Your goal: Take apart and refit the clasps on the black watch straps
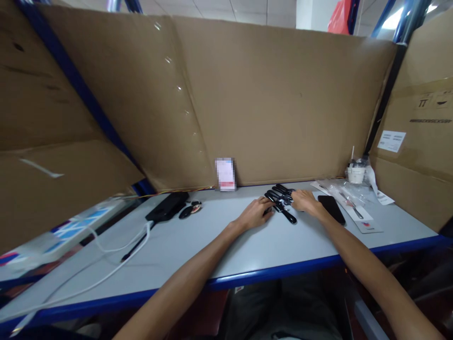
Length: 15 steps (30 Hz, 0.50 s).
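Observation:
Several black-handled tools (289, 216) lie bunched on the grey table, their handles pointing different ways; their heads are too small and covered to name the kind. At the left side of the bunch, my left hand (255, 213) rests low on the table, fingers spread and tips touching the nearest handles. My right hand (305, 201) is on the other side, its fingers curled together at the metal ends of the tools. What those fingers grip is hidden by the hand itself.
Right of my hands lie a black phone (331, 209), a carded utensil (357, 212) and clear plastic wrap; a white cup (356, 172) stands behind. A small upright screen (225, 174) leans on the cardboard wall. On the left are a black box (167, 207) and white cables (122, 262).

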Tool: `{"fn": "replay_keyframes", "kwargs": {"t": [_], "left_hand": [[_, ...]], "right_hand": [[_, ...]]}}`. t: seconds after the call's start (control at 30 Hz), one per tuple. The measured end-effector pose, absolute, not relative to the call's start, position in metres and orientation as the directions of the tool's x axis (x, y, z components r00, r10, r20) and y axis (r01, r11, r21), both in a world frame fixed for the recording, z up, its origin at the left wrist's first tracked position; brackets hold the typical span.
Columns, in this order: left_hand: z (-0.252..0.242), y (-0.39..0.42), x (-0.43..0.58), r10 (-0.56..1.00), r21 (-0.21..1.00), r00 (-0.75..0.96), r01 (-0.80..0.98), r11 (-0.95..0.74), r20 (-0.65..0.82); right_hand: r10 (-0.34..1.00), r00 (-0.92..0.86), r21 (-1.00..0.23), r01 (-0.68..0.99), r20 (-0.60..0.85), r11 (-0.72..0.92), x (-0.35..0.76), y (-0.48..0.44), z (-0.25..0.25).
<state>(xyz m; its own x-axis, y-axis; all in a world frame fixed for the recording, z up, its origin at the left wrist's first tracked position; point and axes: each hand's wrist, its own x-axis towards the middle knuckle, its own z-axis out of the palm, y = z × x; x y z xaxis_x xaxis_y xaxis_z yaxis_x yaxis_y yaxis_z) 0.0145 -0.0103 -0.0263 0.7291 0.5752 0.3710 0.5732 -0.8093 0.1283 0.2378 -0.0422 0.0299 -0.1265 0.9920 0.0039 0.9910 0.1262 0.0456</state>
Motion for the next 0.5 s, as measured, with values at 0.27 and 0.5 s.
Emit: {"fn": "replay_keyframes", "kwargs": {"t": [0.27, 0.5], "left_hand": [[-0.032, -0.009, 0.022, 0.631, 0.115, 0.678, 0.642, -0.758, 0.377], [-0.035, -0.001, 0.015, 0.676, 0.211, 0.625, 0.654, -0.727, 0.391]], "right_hand": [[0.957, -0.253, -0.034, 0.967, -0.143, 0.251, 0.220, -0.059, 0.041], [0.978, -0.170, -0.164, 0.975, -0.120, 0.149, 0.219, -0.046, 0.032]]}}
